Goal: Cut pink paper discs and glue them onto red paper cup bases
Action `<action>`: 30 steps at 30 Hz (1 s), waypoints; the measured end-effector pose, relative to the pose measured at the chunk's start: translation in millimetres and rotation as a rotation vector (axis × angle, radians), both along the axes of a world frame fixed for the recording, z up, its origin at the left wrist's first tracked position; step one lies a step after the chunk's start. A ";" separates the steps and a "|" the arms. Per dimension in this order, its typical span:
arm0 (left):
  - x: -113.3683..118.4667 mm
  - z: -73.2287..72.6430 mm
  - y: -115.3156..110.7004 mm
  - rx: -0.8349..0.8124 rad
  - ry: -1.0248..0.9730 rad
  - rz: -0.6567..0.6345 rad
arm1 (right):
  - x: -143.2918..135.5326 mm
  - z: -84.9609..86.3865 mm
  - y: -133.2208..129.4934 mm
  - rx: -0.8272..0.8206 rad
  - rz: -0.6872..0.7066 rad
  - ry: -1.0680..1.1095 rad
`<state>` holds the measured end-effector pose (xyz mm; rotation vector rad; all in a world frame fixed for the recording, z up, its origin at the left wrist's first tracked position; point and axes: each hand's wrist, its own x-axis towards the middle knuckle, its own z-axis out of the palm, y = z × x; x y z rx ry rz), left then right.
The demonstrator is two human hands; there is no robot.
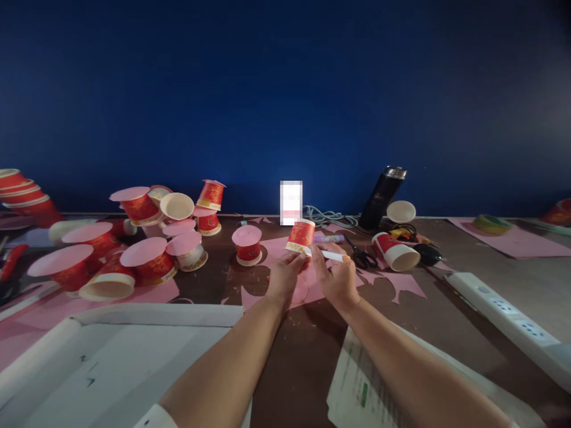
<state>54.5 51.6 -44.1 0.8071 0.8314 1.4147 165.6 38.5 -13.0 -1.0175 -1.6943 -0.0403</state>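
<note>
A red paper cup with a gold pattern is held by its lower edge in my left hand, whose fingers are closed on it. My right hand is closed around a white pen-like stick with an orange end. The stick's left tip is at the cup's lower rim. Beneath both hands lies pink paper. Just left of them stands another red cup topped with a pink paper disc.
Several red cups with pink discs crowd the left. A white box sits front left. Scissors, a tipped cup, a black bottle and a power strip are on the right; papers lie under my right forearm.
</note>
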 end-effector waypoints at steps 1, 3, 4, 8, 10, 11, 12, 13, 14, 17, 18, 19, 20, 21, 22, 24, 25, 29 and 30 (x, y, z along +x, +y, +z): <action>0.2 0.0 0.2 -0.006 -0.040 -0.001 | 0.3 -0.1 0.1 0.005 -0.010 0.012; 0.8 0.3 0.8 -0.028 -0.148 0.007 | 1.1 -0.1 0.4 0.013 -0.026 0.042; 1.0 0.6 1.2 -0.041 -0.197 0.014 | 1.4 0.0 0.5 0.014 -0.030 0.053; 1.2 1.7 2.2 -0.058 -0.287 0.026 | 1.9 0.4 0.2 -0.004 -0.022 0.049; 1.1 2.0 2.1 -0.049 -0.287 0.023 | 1.5 0.8 -0.3 -0.020 -0.024 0.029; 1.1 2.0 1.9 -0.044 -0.283 0.017 | 1.2 0.9 -0.6 -0.029 -0.026 0.021; 1.1 2.0 1.8 -0.039 -0.279 0.012 | 1.0 1.0 -0.8 -0.036 -0.025 0.014; 1.2 1.9 1.7 -0.034 -0.275 0.006 | 0.8 1.0 -0.8 -0.042 -0.022 0.008; 1.3 1.8 1.6 -0.031 -0.271 0.000 | 0.7 1.0 -0.7 -0.042 -0.022 0.006; 1.4 1.3 1.6 -0.031 -0.269 -0.005 | 1.1 0.7 0.2 -0.024 -0.028 0.006; 1.4 1.2 1.6 -0.034 -0.271 -0.004 | 1.3 0.5 0.6 -0.020 -0.035 0.009; 1.4 1.2 1.6 -0.037 -0.274 -0.005 | 1.6 0.3 1.1 -0.019 -0.040 0.009; 1.3 1.2 1.7 -0.039 -0.278 -0.005 | 1.9 0.2 1.5 -0.024 -0.044 0.008; 1.2 1.3 1.7 -0.042 -0.285 -0.006 | 2.1 0.0 1.8 -0.033 -0.047 0.003; 1.1 1.4 1.7 -0.044 -0.292 -0.005 | 2.2 -0.1 2.1 -0.044 -0.052 -0.001; 1.0 1.6 1.7 -0.045 -0.305 0.000 | 2.3 -0.3 2.4 -0.063 -0.055 -0.009; 1.0 1.7 1.7 -0.043 -0.310 0.001 | 2.3 -0.4 2.4 -0.069 -0.050 -0.012; 1.2 1.3 1.6 -0.032 -0.307 -0.008 | 2.3 0.2 1.8 -0.041 -0.039 -0.008; 1.3 1.0 1.6 -0.031 -0.305 -0.010 | 2.3 0.6 1.6 -0.033 -0.042 -0.008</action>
